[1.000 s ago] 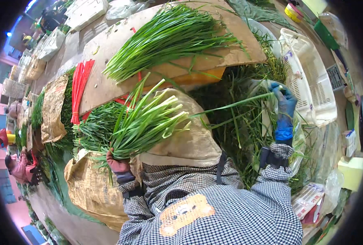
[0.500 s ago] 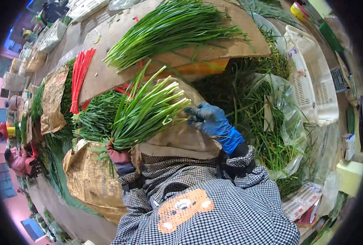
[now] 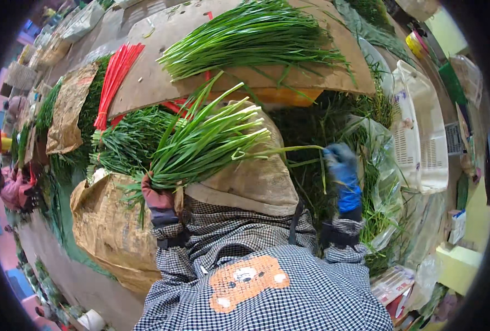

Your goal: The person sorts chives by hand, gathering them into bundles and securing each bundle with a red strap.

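Green bunch (image 3: 209,138) of long, slender stalks rests slantwise above the person's lap, its pale ends fanned out toward the right and its leafy part toward the left. Left hand (image 3: 158,192), in a reddish-brown glove, grips it near the lower left, the fingers clamped around the leaves, with some leaf tips hanging below the fist. Right hand (image 3: 341,163), in a blue glove, is well apart from the fist and blurred; I cannot tell whether its fingers are together or apart. One long leaf (image 3: 297,148) stretches from beside the pale ends almost to that glove, and whether the fingers pinch it is unclear.

Under the bunch, a beige cloth (image 3: 256,185) covers part of the lap. Beyond it stands a wooden desk (image 3: 137,91) carrying a large pile of green stalks (image 3: 250,44), with red strips (image 3: 118,83) at its left edge. Darker green bundles (image 3: 129,138) lie just left of the held bunch, above a brown sack (image 3: 112,231). On the right, loose leaves (image 3: 372,218) and clear plastic (image 3: 385,185) lie near a white crate (image 3: 421,127).
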`<action>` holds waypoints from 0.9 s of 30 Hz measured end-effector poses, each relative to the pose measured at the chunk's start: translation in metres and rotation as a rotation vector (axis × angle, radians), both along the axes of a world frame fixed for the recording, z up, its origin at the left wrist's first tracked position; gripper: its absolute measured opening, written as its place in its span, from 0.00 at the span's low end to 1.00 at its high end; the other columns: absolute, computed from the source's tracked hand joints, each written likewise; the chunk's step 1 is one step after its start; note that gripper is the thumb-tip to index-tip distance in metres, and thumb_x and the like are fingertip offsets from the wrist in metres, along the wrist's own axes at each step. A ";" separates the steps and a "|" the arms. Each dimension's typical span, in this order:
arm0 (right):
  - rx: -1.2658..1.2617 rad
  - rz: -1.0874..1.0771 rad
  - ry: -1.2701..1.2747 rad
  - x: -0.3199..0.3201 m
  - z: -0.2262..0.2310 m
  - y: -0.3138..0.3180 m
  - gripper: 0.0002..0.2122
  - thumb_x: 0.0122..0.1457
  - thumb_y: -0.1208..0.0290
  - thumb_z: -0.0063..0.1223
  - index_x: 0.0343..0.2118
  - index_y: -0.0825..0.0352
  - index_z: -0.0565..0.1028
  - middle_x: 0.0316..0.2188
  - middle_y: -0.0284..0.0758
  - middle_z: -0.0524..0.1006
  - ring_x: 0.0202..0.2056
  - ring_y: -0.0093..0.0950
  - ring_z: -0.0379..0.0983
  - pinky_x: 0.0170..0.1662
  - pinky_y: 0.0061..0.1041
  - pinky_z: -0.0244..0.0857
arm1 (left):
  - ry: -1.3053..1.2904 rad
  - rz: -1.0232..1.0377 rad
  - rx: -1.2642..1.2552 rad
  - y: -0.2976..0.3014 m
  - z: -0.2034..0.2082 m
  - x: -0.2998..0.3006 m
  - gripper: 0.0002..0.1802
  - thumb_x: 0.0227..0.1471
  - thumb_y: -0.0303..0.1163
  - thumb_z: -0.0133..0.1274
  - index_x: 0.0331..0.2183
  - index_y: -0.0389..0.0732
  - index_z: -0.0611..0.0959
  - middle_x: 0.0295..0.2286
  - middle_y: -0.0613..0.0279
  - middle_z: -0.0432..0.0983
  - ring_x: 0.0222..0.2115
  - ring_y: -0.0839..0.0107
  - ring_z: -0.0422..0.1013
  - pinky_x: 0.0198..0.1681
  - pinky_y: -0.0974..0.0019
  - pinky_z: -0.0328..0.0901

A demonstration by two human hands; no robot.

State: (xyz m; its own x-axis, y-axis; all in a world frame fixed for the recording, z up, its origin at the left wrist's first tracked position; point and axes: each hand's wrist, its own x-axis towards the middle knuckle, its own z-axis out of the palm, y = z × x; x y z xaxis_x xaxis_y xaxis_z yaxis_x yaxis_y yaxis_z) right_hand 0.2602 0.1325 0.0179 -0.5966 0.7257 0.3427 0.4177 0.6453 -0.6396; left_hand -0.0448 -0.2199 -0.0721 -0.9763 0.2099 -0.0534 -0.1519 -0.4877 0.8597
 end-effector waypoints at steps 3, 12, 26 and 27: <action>-0.098 -0.212 -0.344 0.095 -0.031 0.045 0.07 0.43 0.72 0.58 0.25 0.69 0.75 0.25 0.41 0.74 0.26 0.34 0.72 0.29 0.30 0.65 | -0.200 -0.089 0.205 0.010 0.020 0.006 0.14 0.49 0.29 0.45 0.40 0.39 0.75 0.39 0.52 0.73 0.37 0.59 0.71 0.38 0.53 0.70; -0.348 0.025 -0.046 0.012 0.017 -0.018 0.17 0.46 0.75 0.57 0.43 0.64 0.73 0.36 0.39 0.75 0.38 0.28 0.72 0.42 0.24 0.64 | -0.109 -0.124 0.248 0.016 0.024 0.012 0.15 0.49 0.29 0.45 0.40 0.36 0.75 0.37 0.50 0.74 0.35 0.60 0.73 0.37 0.54 0.70; -0.821 0.291 0.237 -0.129 0.021 -0.060 0.09 0.51 0.72 0.56 0.32 0.71 0.76 0.22 0.28 0.75 0.23 0.15 0.67 0.27 0.17 0.61 | -0.497 -0.144 0.546 0.021 0.021 0.014 0.18 0.47 0.30 0.45 0.43 0.37 0.73 0.39 0.52 0.73 0.39 0.60 0.71 0.43 0.55 0.67; -0.845 0.248 0.292 -0.134 0.028 -0.066 0.08 0.50 0.73 0.57 0.32 0.71 0.77 0.22 0.27 0.75 0.22 0.14 0.66 0.25 0.17 0.60 | -0.404 -0.143 0.522 0.021 0.013 0.015 0.14 0.48 0.30 0.44 0.39 0.36 0.75 0.38 0.52 0.74 0.37 0.60 0.71 0.42 0.54 0.67</action>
State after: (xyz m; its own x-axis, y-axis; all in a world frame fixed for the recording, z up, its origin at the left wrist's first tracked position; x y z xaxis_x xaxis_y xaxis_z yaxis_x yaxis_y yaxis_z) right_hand 0.1259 0.0666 0.0455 -0.7418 0.6658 -0.0809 0.0782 -0.0339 -0.9964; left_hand -0.0300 -0.1993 -0.0586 -0.8616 0.4329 -0.2651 -0.5059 -0.7749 0.3790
